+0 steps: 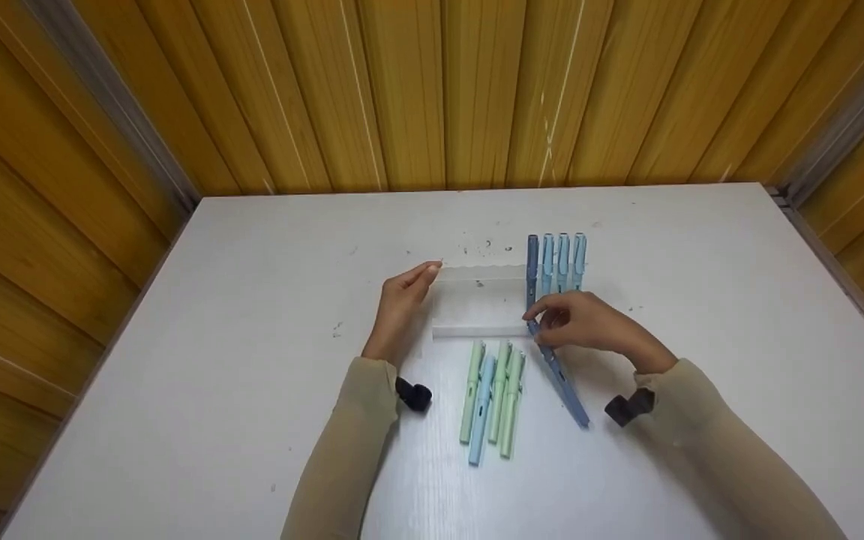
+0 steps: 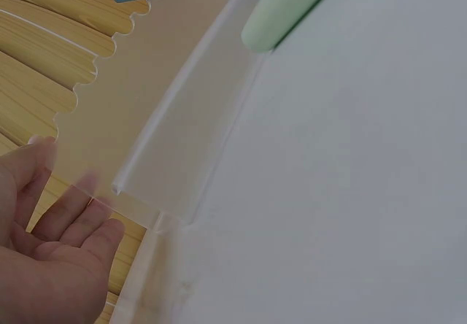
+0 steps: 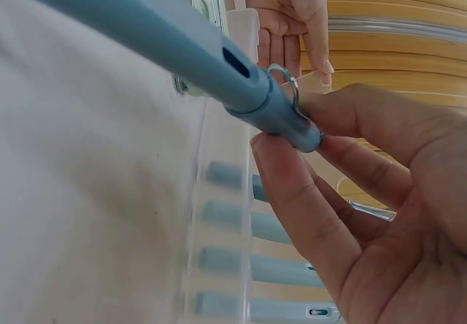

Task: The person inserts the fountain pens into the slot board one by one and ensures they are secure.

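Right hand (image 1: 586, 322) clamped on slate-blue plastic pen (image 1: 562, 380), at front of clear scalloped plastic rack (image 1: 477, 331); left hand (image 1: 404, 304) pinching rack's left edge.

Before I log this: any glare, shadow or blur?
Head: bright tabletop, soft shadow by the right sleeve, pale streaks, likely glare, on the wood-look panels; left wrist: dimmer, tabletop greyish; right wrist: dim too, pens look blurred where seen through the translucent stand.

No text, label, brand, number or sign can be read in the 3 views, neither on the loose pens (image 1: 481, 411) at lower centre nor on the clear rack (image 1: 477, 331) above.
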A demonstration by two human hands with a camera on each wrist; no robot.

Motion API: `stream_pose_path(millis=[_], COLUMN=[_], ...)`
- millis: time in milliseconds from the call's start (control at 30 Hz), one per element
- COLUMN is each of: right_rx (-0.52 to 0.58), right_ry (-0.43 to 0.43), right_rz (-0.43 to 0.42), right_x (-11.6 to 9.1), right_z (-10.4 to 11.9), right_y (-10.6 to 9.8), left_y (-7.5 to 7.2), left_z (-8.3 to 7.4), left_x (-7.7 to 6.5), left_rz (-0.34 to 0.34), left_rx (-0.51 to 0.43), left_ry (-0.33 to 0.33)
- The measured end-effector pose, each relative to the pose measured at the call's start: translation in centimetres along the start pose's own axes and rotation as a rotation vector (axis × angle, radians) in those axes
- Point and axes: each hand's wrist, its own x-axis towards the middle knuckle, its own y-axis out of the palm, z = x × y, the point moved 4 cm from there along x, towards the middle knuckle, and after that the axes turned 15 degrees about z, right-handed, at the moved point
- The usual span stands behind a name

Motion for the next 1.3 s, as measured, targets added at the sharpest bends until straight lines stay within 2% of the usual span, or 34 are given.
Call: stream_pose_path(millis=[233, 500, 767, 1167, 1300], right_rx=[0.019, 0.016, 0.059, 0.125, 0.143], right_ry=[-0.026, -0.045, -0.025, -0.062, -0.074], right_rz=[-0.023, -0.071, -0.129, -0.206, -0.241], right_x=[-0.1, 0.2, 0.7, 0.8, 0.9], right_z=[0.5, 1.1, 1.3, 1.8, 1.9], right_y=[-0.5, -1.1, -1.7, -2.7, -2.9], left_y=[-0.1, -0.1, -0.3, -0.5, -0.4], left_z=[0.0, 0.3, 0.2, 0.2, 0.2], left_x=[0.0, 0.1, -0.1, 0.0, 0.1], left_rz=[0.005, -0.011, -0.015, -0.008, -0.012], left_rx=[0.011, 0.012, 0.005, 0.008, 0.021], left_ry=[0.013, -0.019, -0.019, 0.0, -0.015])
